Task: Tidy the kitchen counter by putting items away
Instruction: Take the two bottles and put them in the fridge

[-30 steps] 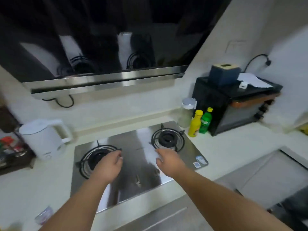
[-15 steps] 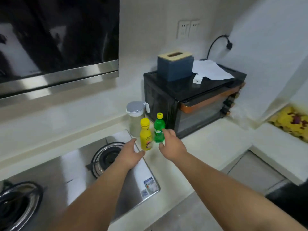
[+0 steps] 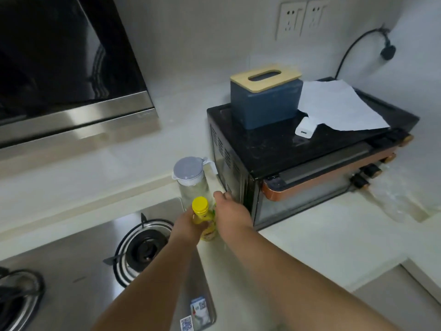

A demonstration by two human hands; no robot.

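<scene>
Two hands at the bottles beside the toaster oven.
Yellow-capped bottle [image 3: 204, 219] is gripped round its body by the left hand [image 3: 188, 223], likely for lifting away; right hand [image 3: 232, 215] is curled over something hidden behind it, contents not discernible. Lidded glass jar [image 3: 191, 180] stands just behind, against the toaster oven [image 3: 298, 158].

Soft, even indoor light; slight blur, wide-angle bending at edges.
</scene>
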